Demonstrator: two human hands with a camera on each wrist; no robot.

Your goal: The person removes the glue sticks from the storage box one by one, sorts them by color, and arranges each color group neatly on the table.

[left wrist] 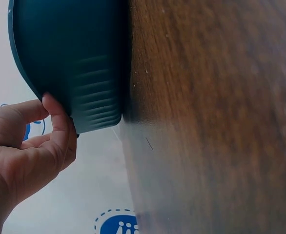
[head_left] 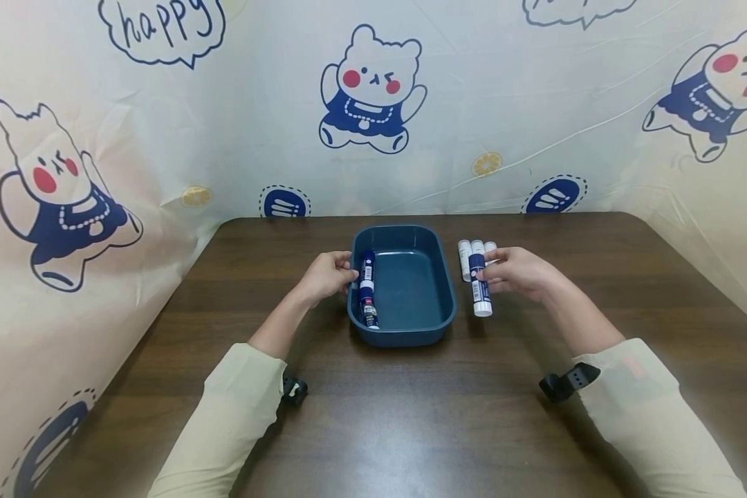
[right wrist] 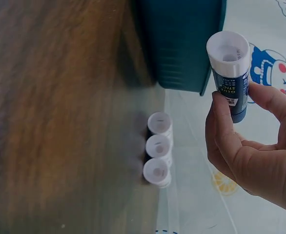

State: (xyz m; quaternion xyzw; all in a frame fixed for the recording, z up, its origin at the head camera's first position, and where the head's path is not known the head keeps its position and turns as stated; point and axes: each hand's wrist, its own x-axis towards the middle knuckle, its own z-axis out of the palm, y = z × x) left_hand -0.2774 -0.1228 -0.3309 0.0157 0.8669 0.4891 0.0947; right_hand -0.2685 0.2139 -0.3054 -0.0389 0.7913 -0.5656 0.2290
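My left hand (head_left: 324, 279) grips the left rim of a dark teal plastic tub (head_left: 404, 339); in the left wrist view its fingers bend at the tub's edge. Inside the tub, two blue-and-white glue sticks (head_left: 366, 273) lie end to end along the left wall. To the right of the tub, my right hand (head_left: 523, 273) pinches another glue stick (right wrist: 231, 83) between thumb and fingers. This one has a blue label and a white base turned toward the right wrist camera. Beneath and behind it, three more glue sticks (right wrist: 158, 146) sit in a row on the table.
The brown wooden table (head_left: 373, 415) carries the tub near its far edge. Behind and on both sides hangs a pale curtain (head_left: 255, 104) printed with cartoon bears. A black strap (head_left: 569, 382) is on the right wrist.
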